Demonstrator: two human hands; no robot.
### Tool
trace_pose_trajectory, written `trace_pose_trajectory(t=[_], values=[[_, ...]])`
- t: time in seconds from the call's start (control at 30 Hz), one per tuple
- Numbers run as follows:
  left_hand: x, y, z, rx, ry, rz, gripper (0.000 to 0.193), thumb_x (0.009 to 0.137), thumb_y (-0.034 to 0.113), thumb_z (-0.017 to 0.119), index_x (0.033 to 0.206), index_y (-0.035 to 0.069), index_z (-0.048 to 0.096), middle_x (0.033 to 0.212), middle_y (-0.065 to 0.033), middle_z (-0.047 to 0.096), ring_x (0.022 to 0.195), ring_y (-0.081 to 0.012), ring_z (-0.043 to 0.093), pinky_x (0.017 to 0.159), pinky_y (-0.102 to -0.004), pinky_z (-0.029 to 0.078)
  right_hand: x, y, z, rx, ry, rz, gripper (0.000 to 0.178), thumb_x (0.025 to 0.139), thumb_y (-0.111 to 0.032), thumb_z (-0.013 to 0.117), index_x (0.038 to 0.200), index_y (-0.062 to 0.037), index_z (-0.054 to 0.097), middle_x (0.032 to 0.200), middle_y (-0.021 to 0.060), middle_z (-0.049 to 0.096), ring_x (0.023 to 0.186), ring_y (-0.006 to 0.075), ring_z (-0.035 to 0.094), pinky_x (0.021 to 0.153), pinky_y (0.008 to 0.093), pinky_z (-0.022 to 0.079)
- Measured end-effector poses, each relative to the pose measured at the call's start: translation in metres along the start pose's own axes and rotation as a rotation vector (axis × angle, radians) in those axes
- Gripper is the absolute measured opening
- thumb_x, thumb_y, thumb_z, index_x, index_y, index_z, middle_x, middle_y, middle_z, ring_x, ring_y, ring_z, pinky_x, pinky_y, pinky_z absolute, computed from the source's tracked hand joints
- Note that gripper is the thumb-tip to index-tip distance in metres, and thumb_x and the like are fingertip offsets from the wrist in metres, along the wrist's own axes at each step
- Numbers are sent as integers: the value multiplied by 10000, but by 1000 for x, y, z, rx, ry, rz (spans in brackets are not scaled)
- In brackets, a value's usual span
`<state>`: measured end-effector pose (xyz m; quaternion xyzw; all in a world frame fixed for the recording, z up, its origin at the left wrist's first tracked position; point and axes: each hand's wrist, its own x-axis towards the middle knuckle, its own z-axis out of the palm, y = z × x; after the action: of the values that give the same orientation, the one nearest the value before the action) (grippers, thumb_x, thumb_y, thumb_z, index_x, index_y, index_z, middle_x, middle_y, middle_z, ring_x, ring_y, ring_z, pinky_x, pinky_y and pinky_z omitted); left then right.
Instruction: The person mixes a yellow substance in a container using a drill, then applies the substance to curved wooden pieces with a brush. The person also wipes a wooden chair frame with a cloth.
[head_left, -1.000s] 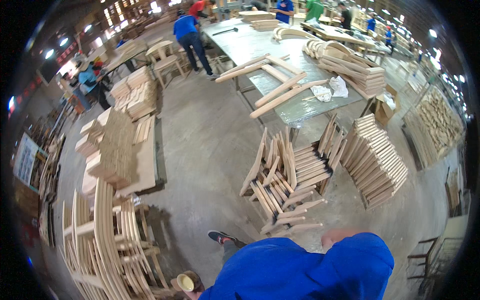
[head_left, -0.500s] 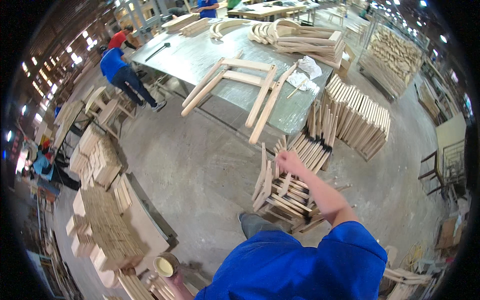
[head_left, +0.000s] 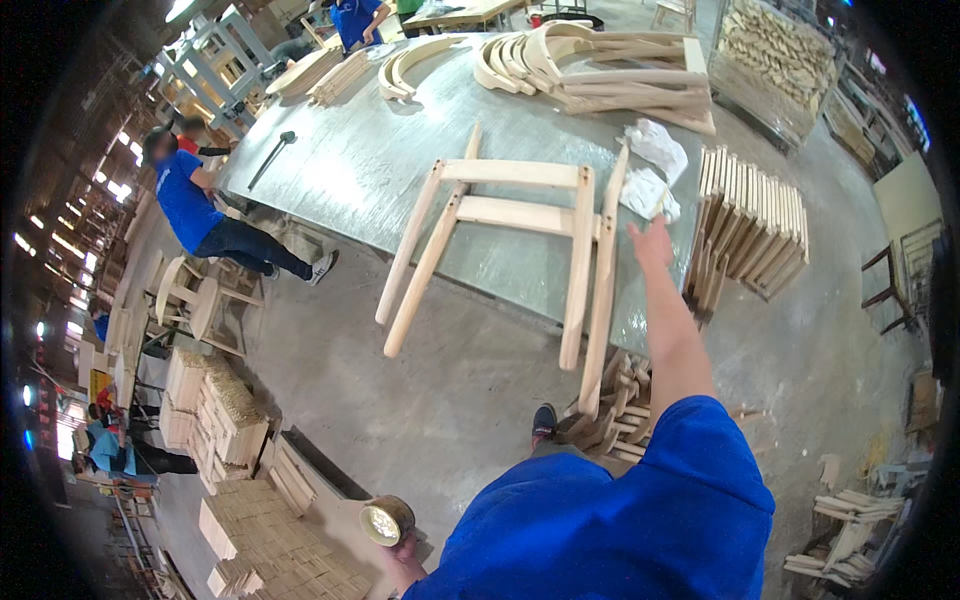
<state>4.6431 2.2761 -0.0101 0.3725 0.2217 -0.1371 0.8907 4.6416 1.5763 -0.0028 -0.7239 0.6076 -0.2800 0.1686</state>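
My left hand, low in the view, grips a round open can with pale contents. My right hand reaches over the table's right part, fingers stretched toward a thin stick beside crumpled white cloths. Whether the fingertips touch the stick is too small to tell. Left of that hand, two pale wooden chair frames, each with legs and a crosspiece, lie on the metal-topped table. Their legs jut past its near edge.
Curved wooden parts are piled at the table's far side. Slatted wooden stacks stand right of it, loose pieces under its near corner. More stacks sit at lower left. A person in blue stands by the table's left end.
My right hand has moved from above the wooden pieces on the floor up to the cloths and stick on the table. The view has shifted closer to the table. My left hand still holds the can.
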Motion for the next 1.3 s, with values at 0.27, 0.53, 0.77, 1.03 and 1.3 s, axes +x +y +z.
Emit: trace_pose_trajectory(t=[0.27, 0.53, 0.77, 1.03, 1.3], values=[[149, -1, 117, 113, -130, -352, 579, 909, 469, 404, 1312, 53, 398, 1170, -154, 542, 1041, -356, 550, 839, -474, 489, -112, -15, -10, 43, -329, -27, 568, 759, -348, 644, 1202, -58, 437, 875, 137, 576, 814, 284, 574, 734, 395, 451], [311, -6, 218, 390, -582, -861, 454, 895, 409, 479, 1128, 20, 522, 1011, -115, 629, 912, -252, 623, 803, -399, 513, -214, 1, -21, 182, -331, 137, 741, 779, -347, 639, 1347, -15, 298, 1043, 215, 572, 940, 321, 560, 827, 386, 433], [354, -1, 252, 652, -737, -1062, 428, 889, 418, 489, 1077, 40, 561, 1002, -113, 637, 919, -246, 629, 820, -395, 513, -242, -47, -32, 197, -296, 209, 689, 814, -292, 623, 1362, -16, 311, 1209, 194, 523, 1114, 267, 503, 971, 330, 369], [384, 74, 241, 691, -649, -859, 377, 863, 381, 540, 1024, 42, 569, 957, -127, 639, 875, -253, 636, 789, -398, 525, -294, -111, -15, 423, -378, 277, 714, 760, -127, 661, 1369, -103, 290, 903, 89, 575, 524, 130, 527, 421, 247, 451], [436, 159, 238, 375, -447, -649, 418, 886, 404, 490, 1040, 23, 567, 947, -142, 642, 858, -265, 639, 776, -417, 530, -312, -222, 58, 573, -459, 129, 670, 771, -83, 599, 1360, -83, 279, 1060, 118, 537, 669, 165, 560, 505, 278, 488]])
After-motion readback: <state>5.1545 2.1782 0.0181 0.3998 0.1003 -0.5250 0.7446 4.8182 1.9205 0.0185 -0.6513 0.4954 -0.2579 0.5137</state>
